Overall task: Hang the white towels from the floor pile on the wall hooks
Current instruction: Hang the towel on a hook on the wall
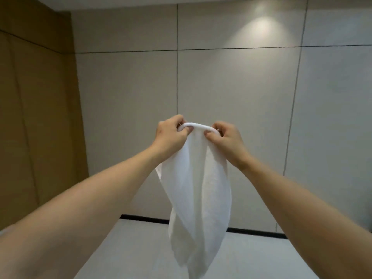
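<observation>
White cloth, the towel (198, 190) hangs limp and light before the grey wall (231, 81), with no hook in view. Your left hand (171, 133) and right hand (225, 137) pinch its rolled top edge close together; it will likely sag and slip, so keep hold there.

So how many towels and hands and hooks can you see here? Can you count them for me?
Towels: 1, the white towel held up in front of the wall
Hands: 2, the left hand and the right hand, both pinching its top edge
Hooks: 0 in view
Total: 3
</observation>
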{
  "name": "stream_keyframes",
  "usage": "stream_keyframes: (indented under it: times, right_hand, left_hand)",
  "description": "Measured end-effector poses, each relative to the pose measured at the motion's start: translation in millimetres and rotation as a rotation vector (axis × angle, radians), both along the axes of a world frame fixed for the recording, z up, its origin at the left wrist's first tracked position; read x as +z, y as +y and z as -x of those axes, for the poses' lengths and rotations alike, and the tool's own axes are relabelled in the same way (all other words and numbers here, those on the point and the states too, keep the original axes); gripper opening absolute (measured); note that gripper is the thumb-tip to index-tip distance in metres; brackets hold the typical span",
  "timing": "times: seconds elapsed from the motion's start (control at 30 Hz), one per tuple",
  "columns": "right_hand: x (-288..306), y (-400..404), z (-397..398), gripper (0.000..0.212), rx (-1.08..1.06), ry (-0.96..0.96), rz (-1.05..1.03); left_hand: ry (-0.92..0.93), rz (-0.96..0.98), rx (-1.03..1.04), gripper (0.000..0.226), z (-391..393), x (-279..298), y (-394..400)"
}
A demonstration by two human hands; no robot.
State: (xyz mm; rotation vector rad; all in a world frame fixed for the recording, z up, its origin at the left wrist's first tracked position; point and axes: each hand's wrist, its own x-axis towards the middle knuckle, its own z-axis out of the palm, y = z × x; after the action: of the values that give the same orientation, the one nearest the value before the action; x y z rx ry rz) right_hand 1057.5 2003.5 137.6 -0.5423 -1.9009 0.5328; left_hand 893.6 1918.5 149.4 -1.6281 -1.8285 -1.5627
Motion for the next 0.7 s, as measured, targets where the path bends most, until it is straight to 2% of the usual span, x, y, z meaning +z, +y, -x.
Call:
stream_keyframes:
  times: [0.23, 0.43, 0.7]
  right_hand:
    - [18, 35, 191, 0.021, 0.305, -0.083, -0.047]
    - [20, 23, 343, 0.015, 0.441, -0.117, -0.114]
    - [42, -16, 545, 0.021, 0.579, -0.129, -0.151]
  left_hand:
    - [0.039, 0.049, 0.293, 0.019, 164, 10, -26]
    - [0.078, 0.07, 0.508, 0.016, 289, 15, -66]
    - [0.174, 0.073, 0.717, 0.015, 466, 43, -121]
